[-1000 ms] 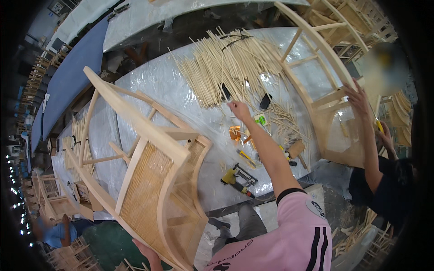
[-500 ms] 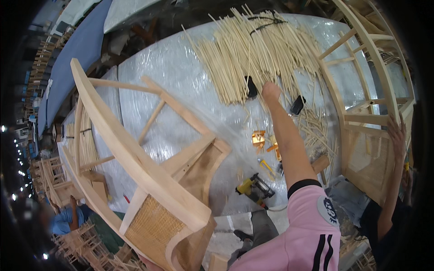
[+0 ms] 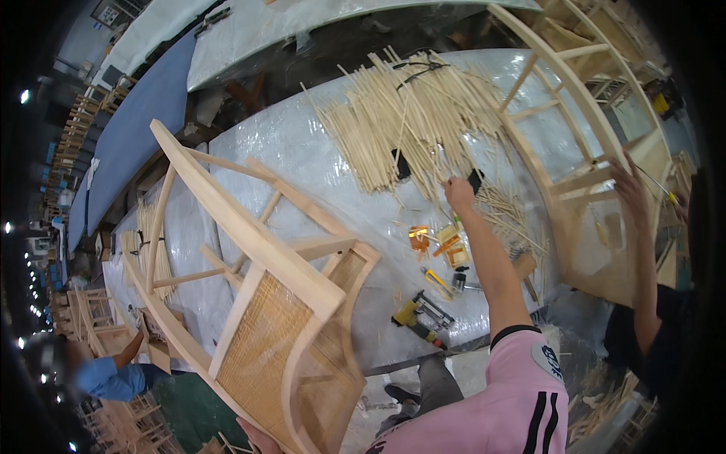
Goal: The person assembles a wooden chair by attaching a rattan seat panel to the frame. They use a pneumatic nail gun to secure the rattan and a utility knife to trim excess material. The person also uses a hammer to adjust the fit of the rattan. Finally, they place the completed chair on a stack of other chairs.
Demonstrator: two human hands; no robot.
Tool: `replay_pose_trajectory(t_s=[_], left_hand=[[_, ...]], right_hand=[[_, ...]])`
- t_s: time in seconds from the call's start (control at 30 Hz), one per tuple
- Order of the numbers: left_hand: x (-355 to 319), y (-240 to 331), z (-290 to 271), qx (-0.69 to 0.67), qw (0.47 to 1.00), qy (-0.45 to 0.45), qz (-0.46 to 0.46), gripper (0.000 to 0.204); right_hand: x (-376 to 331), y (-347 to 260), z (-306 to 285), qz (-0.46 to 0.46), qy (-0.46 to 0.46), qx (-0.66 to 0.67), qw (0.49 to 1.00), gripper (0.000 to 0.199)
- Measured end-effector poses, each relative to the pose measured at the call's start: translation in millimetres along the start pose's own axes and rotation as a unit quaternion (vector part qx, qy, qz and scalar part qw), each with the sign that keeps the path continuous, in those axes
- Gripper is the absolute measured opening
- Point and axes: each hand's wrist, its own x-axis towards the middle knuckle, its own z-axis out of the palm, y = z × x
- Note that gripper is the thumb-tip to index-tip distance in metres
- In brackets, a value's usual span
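Observation:
My right hand is closed in a fist over the table, just off the near ends of a spread bundle of thin pale wooden sticks. Whether anything thin is inside the fist is hidden. Two small black pieces, one a black block, lie by the stick ends near it. My left hand, partly cut off by the lower edge, grips the lower rail of a wooden chair frame. This frame lies tilted on its side and has a woven cane panel.
Nearer on the table lie a nail gun, a yellow cutter and copper-coloured staple strips. A second wooden frame stands at right, with another person's hand on it. Another person works at far left.
My right hand has drawn back slightly from the stick bundle toward me and stays closed. The whole view has shifted, and the cane-panelled chair frame appears turned a little.

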Motion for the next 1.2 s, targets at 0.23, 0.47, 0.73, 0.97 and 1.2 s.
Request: replay_pose_trajectory(t_s=[0.23,0.47,0.73,0.97,1.2], left_hand=[[-19,26,34,0.021,0.993,-0.072,0.094,0.072],[0,12,30,-0.123,0.981,-0.149,-0.001,0.063],[-157,72,-5,-0.046,0.853,-0.338,0.394,0.059],[-200,97,-99,-0.048,0.692,-0.703,0.157,0.081],[-188,53,-155,0.08,0.655,-0.751,0.011,0.054]], right_hand=[[-250,120,-44,0.015,0.042,0.074,0.996,0.033],[-544,135,-159,-0.011,0.153,0.149,0.977,0.019],[-728,67,-220,-0.269,0.051,0.078,0.959,0.011],[-741,58,-225,-0.278,0.0,0.023,0.96,0.011],[-661,-4,-267,-0.223,0.177,0.108,0.952,0.021]])
